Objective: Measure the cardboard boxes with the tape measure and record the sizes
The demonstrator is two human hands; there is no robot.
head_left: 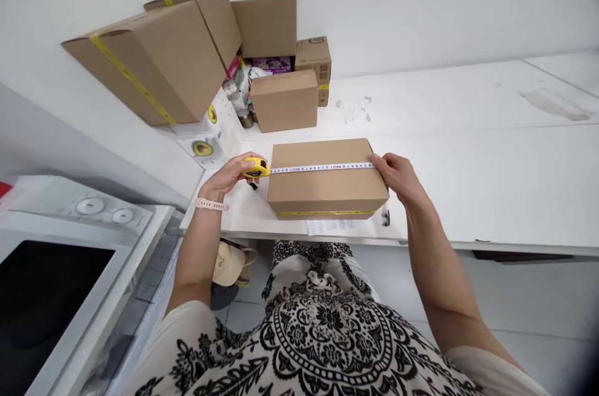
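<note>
White tape (322, 167) across oblong cardboard box (327, 186)

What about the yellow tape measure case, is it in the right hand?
No, the left hand holds the yellow case, and the right hand is at the other end of the tape across the box.

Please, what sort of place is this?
Perhaps a storage or packing corner: large cardboard boxes are piled by the wall, a yellow tape measure stretches across a carton, and a white appliance with dials stands nearby.
</note>
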